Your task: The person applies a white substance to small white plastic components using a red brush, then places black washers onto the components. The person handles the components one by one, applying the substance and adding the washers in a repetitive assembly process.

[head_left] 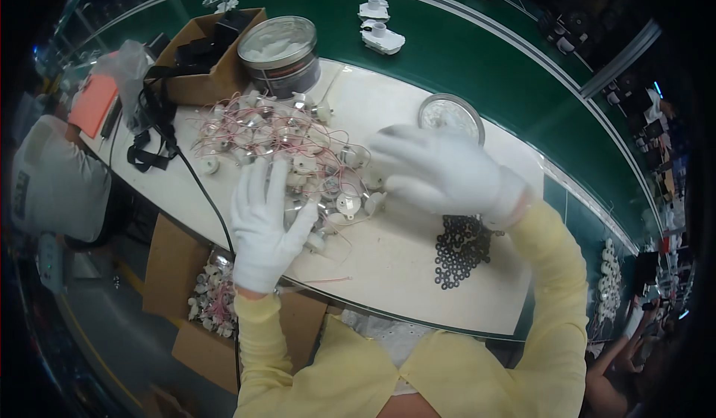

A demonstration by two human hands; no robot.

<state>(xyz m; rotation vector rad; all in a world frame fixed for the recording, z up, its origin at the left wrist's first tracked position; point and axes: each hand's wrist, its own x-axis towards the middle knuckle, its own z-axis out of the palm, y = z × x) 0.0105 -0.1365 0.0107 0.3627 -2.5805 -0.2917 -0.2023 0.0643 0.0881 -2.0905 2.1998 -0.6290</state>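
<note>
A heap of small white-and-silver motors with thin pink and red wires (283,131) covers the middle of the white table. My left hand (265,235), in a white glove, lies at the heap's near left edge with its fingers stretched out and apart. To the right of the heap is my right hand (447,170), also gloved, its fingers extended toward the motors and slightly blurred; no held thing shows in it. It partly covers a round tin with whitish contents (452,112) and the far end of a spread of small black rings (459,258).
Behind the heap stand a large tin of pale paste (280,56) and a cardboard box of black parts (195,82). A green conveyor (462,52) carries white housings (382,39). A black cable (205,190) crosses the table's left side. Below is an open carton of motors (212,299). Another person (60,179) is at left.
</note>
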